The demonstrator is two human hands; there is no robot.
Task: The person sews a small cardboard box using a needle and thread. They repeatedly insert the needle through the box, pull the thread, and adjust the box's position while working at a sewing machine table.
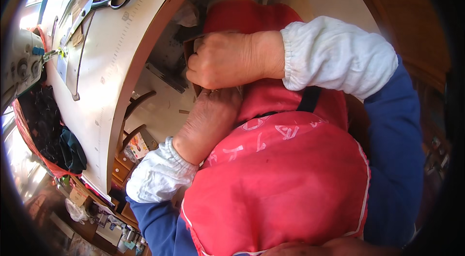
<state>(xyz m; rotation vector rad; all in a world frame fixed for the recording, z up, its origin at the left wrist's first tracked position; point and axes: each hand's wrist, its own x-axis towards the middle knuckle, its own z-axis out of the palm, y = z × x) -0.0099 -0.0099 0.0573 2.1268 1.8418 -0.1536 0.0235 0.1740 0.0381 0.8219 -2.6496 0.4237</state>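
Both of my hands are close together over the lap of a red apron. My right hand is bent, its fingers curled at the edge of a brown box that looks like cardboard. Just below it, my left hand reaches in under the right one, its fingers hidden. What either hand holds cannot be seen. White elastic sleeve covers are on both forearms, over blue sleeves.
Left of me runs the edge of a white sewing table with black-handled scissors on it. A sewing machine stands at the far left. Beside the table hangs a pink-rimmed bag with dark cloth. Under the table are curved wooden pieces.
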